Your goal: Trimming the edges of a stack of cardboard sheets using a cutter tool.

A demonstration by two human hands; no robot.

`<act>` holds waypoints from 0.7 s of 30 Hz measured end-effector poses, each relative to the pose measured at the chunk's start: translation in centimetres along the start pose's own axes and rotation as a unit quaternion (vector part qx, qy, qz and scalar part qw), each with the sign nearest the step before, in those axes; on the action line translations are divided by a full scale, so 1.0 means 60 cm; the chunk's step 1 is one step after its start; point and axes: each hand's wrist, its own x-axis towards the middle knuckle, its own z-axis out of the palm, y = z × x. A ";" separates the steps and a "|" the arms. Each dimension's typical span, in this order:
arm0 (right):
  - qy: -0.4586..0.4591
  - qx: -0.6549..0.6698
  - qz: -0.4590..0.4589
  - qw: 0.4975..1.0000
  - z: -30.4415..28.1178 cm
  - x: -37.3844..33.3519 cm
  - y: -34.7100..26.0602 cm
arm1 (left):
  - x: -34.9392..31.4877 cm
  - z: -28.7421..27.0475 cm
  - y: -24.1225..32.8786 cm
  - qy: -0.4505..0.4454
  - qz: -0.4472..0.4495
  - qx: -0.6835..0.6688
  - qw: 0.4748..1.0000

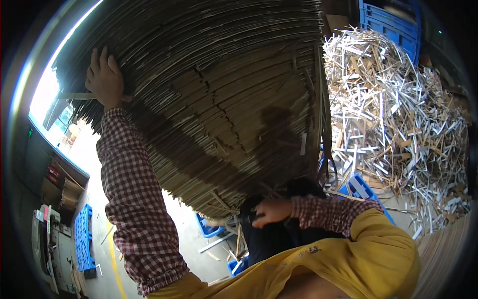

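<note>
A tall stack of thin brown cardboard sheets (259, 74) fills the upper middle, its layered edges facing me. My left hand (105, 77) lies against the stack's upper left side, fingers stretched upward. A narrow pale strip (77, 96) passes by the heel of that hand and sticks out to the left; whether the hand touches it is unclear. My right hand (271, 213) is low in front of my dark trousers (269, 244), below the stack. Its fingers are curled closed, and what they hold, if anything, is hidden against the dark cloth.
A large heap of white and brown cardboard scraps (383, 109) rises at the right, before a blue crate (393, 30). Blue plastic pallet pieces (211, 226) show under the stack. Another blue pallet (84, 239) stands at the left, near a yellow floor line (115, 259). Loose strips litter the floor.
</note>
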 end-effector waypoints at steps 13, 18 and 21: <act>0.042 0.252 0.265 0.930 -0.202 0.351 0.089 | 0.009 0.009 0.010 -0.045 -0.011 -0.036 0.998; 0.120 0.233 0.190 0.946 -0.095 0.157 0.070 | 0.001 -0.007 0.005 -0.060 0.003 -0.057 0.997; 0.088 0.133 0.396 0.904 -0.104 -0.056 0.083 | -0.007 -0.005 0.002 -0.048 0.007 -0.046 0.998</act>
